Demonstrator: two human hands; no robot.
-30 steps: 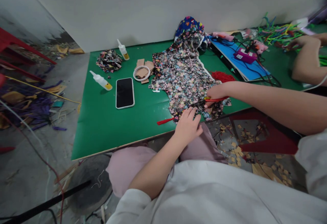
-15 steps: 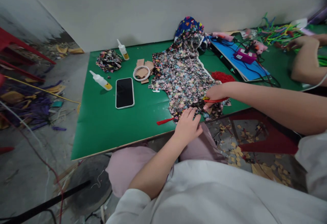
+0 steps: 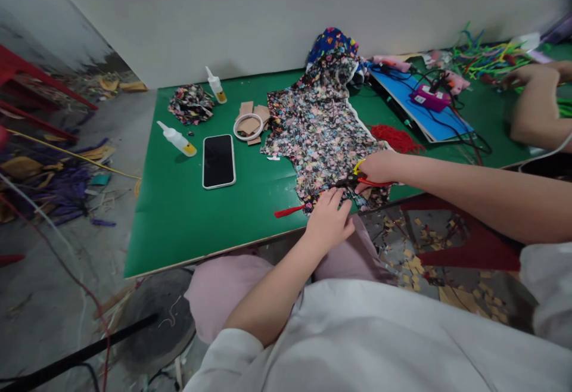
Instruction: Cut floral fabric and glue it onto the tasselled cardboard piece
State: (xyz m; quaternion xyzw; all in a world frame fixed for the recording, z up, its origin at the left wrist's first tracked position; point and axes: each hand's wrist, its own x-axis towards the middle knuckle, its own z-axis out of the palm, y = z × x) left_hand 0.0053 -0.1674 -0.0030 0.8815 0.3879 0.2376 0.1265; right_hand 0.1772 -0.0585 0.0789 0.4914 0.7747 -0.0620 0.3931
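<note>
A large piece of dark floral fabric (image 3: 319,133) lies spread over the green table (image 3: 187,213). My left hand (image 3: 328,219) rests flat on the fabric's near edge, fingers stretched out, pressing it down. My right hand (image 3: 378,168) is closed around red-handled scissors (image 3: 364,179) whose blades sit in the fabric just beyond my left fingers. A red tassel (image 3: 289,211) lies on the table left of my left hand.
A phone (image 3: 218,161), two glue bottles (image 3: 177,140), a white ring on cardboard pieces (image 3: 248,127) and a small fabric scrap (image 3: 190,105) lie to the left. Red yarn (image 3: 395,139), a blue board (image 3: 420,106) with cables and another person's arm (image 3: 534,109) are at right.
My right hand with the scissors has moved slightly left and nearer along the fabric. My left hand has stayed in place.
</note>
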